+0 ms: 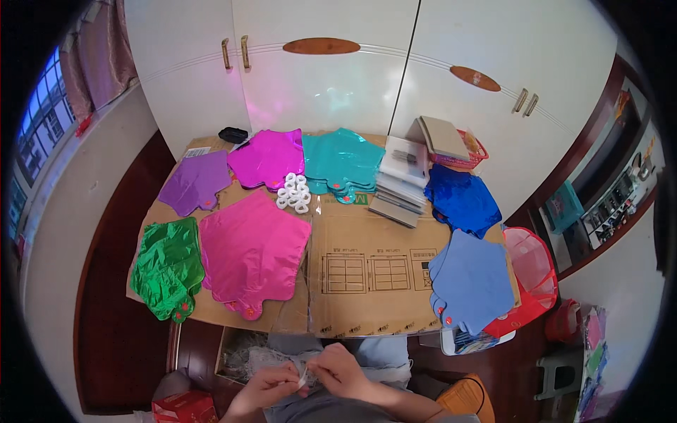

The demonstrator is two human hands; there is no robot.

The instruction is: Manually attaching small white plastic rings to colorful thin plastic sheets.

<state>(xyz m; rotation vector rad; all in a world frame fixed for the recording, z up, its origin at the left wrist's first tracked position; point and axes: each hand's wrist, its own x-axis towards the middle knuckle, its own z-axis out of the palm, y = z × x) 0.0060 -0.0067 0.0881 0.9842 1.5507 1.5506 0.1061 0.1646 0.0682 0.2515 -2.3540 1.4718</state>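
Both hands are close together over my lap, below the table's front edge. Between my left hand [273, 383] and my right hand [341, 371], each with its fingers pinched, is a small thin white strip [303, 375]. Its exact kind is too small to tell. Ahead of them on the cardboard-covered table lie stacks of flat, star-shaped foil balloons: pink [255, 250], green [168, 266], purple [196, 183], magenta [271, 156], teal [342, 161], dark blue [462, 199] and light blue [472, 278]. A cluster of small white rolls [294, 193] sits between the pink and teal stacks.
Flat clear packets [399, 185] and grey-brown card [438, 137] lie near a red basket [474, 149] at the back right. A black tray [233, 135] is at the back left. Below the table are a box of clear film [243, 356], a red bag [185, 407] and a grey stool [557, 376].
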